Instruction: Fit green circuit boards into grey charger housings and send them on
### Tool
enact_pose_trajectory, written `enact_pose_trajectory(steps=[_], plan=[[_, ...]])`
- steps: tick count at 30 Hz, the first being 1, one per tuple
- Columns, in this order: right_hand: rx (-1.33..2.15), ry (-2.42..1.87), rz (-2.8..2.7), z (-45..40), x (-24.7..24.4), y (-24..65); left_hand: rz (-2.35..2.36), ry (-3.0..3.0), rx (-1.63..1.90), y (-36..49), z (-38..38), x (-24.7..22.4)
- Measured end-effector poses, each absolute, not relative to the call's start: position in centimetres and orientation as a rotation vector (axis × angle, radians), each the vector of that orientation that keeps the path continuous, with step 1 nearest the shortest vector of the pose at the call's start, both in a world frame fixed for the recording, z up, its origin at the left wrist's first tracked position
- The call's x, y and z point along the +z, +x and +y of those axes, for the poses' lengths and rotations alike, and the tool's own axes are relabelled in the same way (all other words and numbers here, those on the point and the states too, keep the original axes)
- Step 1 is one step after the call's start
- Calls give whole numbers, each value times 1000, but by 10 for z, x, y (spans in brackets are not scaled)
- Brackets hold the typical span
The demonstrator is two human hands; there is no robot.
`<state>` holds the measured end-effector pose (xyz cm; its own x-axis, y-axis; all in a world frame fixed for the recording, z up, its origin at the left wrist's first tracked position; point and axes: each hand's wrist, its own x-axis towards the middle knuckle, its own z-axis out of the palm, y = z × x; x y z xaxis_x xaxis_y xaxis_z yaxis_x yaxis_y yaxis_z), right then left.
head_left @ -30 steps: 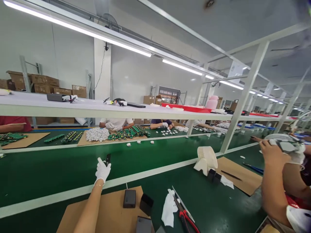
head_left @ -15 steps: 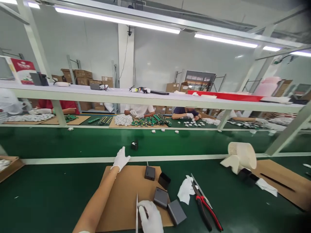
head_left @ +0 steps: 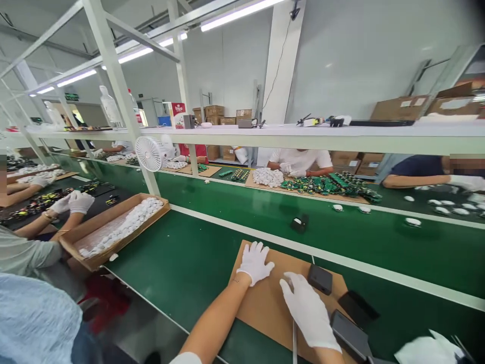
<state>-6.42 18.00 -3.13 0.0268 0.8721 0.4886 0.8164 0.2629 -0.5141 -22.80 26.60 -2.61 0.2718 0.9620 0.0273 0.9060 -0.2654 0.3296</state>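
Both hands wear white gloves. My left hand (head_left: 254, 264) lies with spread fingers on the sheet of brown cardboard (head_left: 261, 306), near its far left edge. Just right of it, over the same sheet, my right hand (head_left: 306, 308) has its thumb and fingers apart and holds nothing visible. A thin silvery strip-like tool (head_left: 294, 344) lies beside the right wrist, its kind unclear. Closest to the right hand are a dark grey box-shaped case (head_left: 320, 279), a larger grey case (head_left: 350, 333) and a black case piece (head_left: 358, 307). A small black case (head_left: 299, 223) sits beyond, on the green belt.
A cardboard tray (head_left: 109, 253) of white round parts stands at the left, near a co-worker's gloved hands (head_left: 78, 202). White paper (head_left: 428, 349) lies at lower right. Across the belt (head_left: 235, 202), people sit by piles of green circuit boards (head_left: 329, 184). A shelf (head_left: 246, 139) spans above.
The view has swung left. My left hand has come back from the belt's edge onto the cardboard. My right hand has moved forward, away from the silvery tool's tip, and its fingers have opened.
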Motion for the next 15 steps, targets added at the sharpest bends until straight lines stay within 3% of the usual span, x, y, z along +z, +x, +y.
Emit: enact_pose_trajectory(steps=[7, 15], plan=[[28, -1783, -1783, 185, -40, -87, 1645, 2357, 313, -209, 270, -35], [103, -1770, -1809, 176, -29, -77, 1674, 2372, 276, -209, 271, -36]])
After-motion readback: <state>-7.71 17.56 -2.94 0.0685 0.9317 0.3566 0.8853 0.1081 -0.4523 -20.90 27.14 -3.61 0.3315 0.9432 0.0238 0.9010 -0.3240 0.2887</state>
